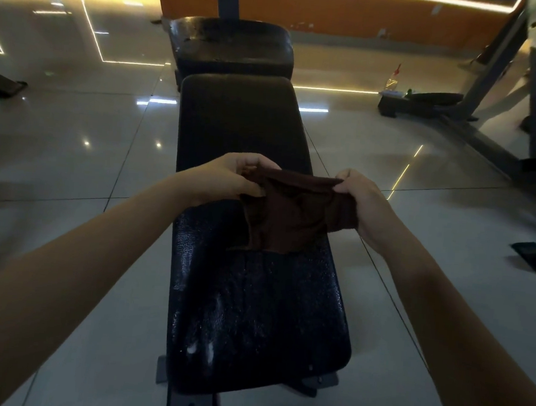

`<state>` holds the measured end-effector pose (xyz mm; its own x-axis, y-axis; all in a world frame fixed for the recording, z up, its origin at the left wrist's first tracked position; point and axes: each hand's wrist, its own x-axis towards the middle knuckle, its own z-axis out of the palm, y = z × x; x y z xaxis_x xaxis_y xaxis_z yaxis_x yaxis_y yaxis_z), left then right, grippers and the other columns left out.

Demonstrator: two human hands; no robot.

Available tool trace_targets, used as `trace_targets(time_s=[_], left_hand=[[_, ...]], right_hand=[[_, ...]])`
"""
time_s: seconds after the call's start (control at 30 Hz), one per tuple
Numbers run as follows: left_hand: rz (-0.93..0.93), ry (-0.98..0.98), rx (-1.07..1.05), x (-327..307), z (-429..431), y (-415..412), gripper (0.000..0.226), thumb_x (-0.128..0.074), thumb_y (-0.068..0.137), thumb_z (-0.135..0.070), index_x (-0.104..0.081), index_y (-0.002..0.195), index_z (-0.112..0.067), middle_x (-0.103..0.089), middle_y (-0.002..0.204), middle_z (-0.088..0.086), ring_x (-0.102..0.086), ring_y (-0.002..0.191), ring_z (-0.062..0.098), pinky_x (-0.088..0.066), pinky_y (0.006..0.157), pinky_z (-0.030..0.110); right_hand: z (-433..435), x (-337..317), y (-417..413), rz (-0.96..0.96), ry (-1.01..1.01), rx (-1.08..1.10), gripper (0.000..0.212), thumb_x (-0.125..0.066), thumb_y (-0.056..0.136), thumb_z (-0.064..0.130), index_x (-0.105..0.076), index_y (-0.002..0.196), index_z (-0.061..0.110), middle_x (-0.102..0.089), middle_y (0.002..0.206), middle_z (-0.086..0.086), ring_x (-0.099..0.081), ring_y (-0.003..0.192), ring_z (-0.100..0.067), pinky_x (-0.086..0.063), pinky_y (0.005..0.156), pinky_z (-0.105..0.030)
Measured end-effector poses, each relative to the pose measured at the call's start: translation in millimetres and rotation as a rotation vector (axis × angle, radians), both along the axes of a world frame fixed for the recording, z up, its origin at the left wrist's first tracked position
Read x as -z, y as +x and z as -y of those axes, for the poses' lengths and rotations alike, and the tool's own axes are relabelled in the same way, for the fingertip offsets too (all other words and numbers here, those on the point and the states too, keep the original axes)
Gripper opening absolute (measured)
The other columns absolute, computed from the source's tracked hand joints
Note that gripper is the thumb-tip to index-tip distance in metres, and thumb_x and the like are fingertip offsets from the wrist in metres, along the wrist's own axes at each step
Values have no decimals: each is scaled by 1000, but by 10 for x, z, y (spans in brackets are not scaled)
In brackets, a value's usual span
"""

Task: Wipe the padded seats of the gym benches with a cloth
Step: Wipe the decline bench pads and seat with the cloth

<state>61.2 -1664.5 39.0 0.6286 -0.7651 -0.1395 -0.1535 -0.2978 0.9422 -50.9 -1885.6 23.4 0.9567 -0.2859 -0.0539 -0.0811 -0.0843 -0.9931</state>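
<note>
The glossy tiled floor (pixel 73 157) surrounds 1 long black padded seat (pixel 252 312) that runs away from you; its near half is cracked and shiny. A shorter black pad (pixel 233 45) sits just beyond its far end. You hold the dark brown cloth (pixel 288 217) spread over the middle of the long seat. Your left hand (pixel 230 178) pinches the cloth's left edge with curled fingers. Your right hand (pixel 362 200) grips the right edge the same way.

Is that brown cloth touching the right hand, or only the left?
Touching. The head view shows the right hand pinching one end of the cloth, fingers curled round the fabric; the left hand grips the other end.
</note>
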Motion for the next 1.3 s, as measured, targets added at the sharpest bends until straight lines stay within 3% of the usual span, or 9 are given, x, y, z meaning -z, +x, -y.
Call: trace_targets(time_s=[0.1, 0.23, 0.43, 0.57, 0.73, 0.83, 0.93, 1.1, 1.3], left_hand=[[-115, 77, 35, -34, 39, -3, 59, -52, 87, 12, -53, 136, -22, -65, 124, 10, -65, 110, 24, -56, 91, 35], [-286, 134, 198, -61, 71, -68, 56, -61, 77, -14, -59, 132, -23, -61, 132, 9, -60, 119, 27, -50, 102, 40], [9, 310, -31, -111, 163, -143, 32, -63, 89, -47, -74, 101, -20, -74, 104, -1, -67, 103, 17, -42, 109, 41], [73, 234, -55, -187, 116, -116, 33, -53, 96, -43, -72, 106, -19, -70, 110, -4, -59, 111, 12, -27, 116, 44], [15, 27, -75, -192, 160, -166, 27, -49, 100, -37, -66, 113, -20, -66, 117, 4, -61, 113, 20, -42, 108, 45], [12, -56, -176, -208, 174, -143, 25, -51, 99, -37, -65, 116, -26, -65, 120, 2, -61, 114, 20, -46, 105, 46], [16, -33, -237, -263, 108, -48, 25, -53, 98, -39, -65, 119, -30, -66, 119, 0, -62, 112, 19, -49, 101, 45], [248, 219, -255, -257, -46, 81, 29, -51, 98, -44, -70, 106, -23, -70, 103, 1, -66, 99, 19, -52, 91, 33], [158, 534, -110, -288, -156, 199, 50, -57, 83, -63, -67, 109, -21, -66, 103, 0, -65, 96, 18, -54, 80, 31]], right_hand=[[-37, -79, 16, 44, 34, 33, 11, -57, 70, 28, -48, 73, 21, -50, 75, 3, -50, 72, -14, -39, 61, -32], [-64, -132, 22, 56, 102, -29, 13, -58, 83, 24, -47, 79, 17, -53, 75, 2, -54, 70, -11, -42, 54, -23], [14, -233, 26, -51, 111, -93, 12, -56, 95, 11, -51, 85, 17, -59, 78, 0, -60, 65, -10, -47, 51, -21], [131, -244, 5, -128, -36, -109, 8, -67, 89, 14, -63, 95, 16, -67, 81, -3, -67, 65, -12, -50, 50, -21], [258, -207, -34, -243, 52, -311, 58, -76, 70, 19, -59, 126, 18, -73, 111, -10, -72, 97, -23, -58, 75, -28], [302, -77, -77, -382, -311, -415, 33, -81, 70, 18, -74, 102, 20, -75, 99, 3, -67, 91, -17, -49, 76, -25], [344, 41, -101, -339, -265, -294, 9, -78, 74, 19, -79, 81, 23, -75, 93, 7, -61, 96, -15, -42, 84, -28], [284, -6, -90, -90, 225, -132, 13, -53, 91, 8, -58, 103, 5, -64, 105, -7, -59, 106, -21, -49, 87, -29], [157, -292, 41, 110, 147, 205, 8, -52, 99, 7, -54, 107, 8, -63, 101, -7, -63, 96, -20, -56, 75, -28]])
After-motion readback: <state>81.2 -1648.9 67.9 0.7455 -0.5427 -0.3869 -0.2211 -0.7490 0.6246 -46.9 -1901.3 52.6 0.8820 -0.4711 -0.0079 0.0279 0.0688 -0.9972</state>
